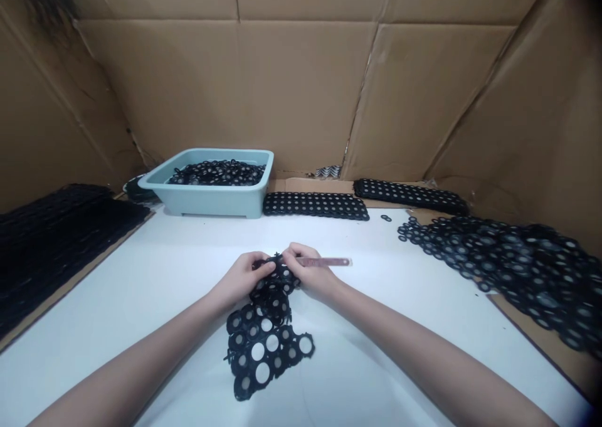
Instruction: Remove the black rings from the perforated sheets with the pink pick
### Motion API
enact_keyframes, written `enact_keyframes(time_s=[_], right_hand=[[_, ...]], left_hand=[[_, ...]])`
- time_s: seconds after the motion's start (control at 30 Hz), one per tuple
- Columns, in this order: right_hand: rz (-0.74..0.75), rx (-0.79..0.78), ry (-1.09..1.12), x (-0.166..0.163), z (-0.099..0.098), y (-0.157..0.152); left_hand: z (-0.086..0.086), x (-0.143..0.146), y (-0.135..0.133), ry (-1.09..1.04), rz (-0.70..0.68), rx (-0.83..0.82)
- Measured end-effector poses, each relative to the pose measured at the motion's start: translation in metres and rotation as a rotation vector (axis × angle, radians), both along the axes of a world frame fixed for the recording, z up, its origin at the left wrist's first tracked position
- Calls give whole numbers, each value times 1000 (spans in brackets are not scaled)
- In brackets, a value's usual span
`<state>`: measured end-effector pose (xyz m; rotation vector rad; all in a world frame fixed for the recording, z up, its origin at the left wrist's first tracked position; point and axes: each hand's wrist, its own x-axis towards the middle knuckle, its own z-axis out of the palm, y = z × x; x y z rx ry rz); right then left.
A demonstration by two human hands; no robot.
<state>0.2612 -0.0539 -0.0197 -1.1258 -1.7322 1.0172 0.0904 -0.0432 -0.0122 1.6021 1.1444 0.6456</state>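
Note:
Between my hands is a floppy black sheet of joined rubber rings (pixel 251 342), its lower part draped on the white table. My left hand (pixel 249 273) is closed on the upper edge of this sheet, thumb on top. Touching the same edge from the right, my right hand (pixel 308 273) pinches a slim, flat, reddish tool (pixel 329 262). The tool's tail, with a small hole in it, points right; its working end is hidden by my fingers. Some openings of the sheet show white and others greyish.
A light blue basin (pixel 211 196) holds loose black rings. Flat black perforated strips (pixel 315 205) lie beside it, with another stack (pixel 409 195) further right. Loose rings (pixel 512 270) are heaped at right, dark sheets (pixel 56 245) piled at left. Cardboard walls (pixel 301 82) enclose the white table (pixel 188 364).

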Motion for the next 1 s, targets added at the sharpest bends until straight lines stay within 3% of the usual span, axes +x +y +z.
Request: enact_keyframes(time_s=[0.13,0.23,0.33,0.47,0.6,0.77,1.0], right_hand=[[-22,164,-191,-2,3,-1],[-59,191,-140,-2,2,1],[-69,27,121,2,-3,7],[35,-213,573,5,-8,14],[57,-270,724,4,-11,17],[37,-248,704,3,-14,16],[7,-141,470,-3,-4,4]], left_hand=[[2,4,-13,-12,84,-60],[8,8,-19,-30,75,-39],[14,9,-16,34,89,74],[13,4,-4,126,146,299],[9,-3,3,200,159,379],[12,-5,3,299,43,399],[11,0,5,84,54,372]])
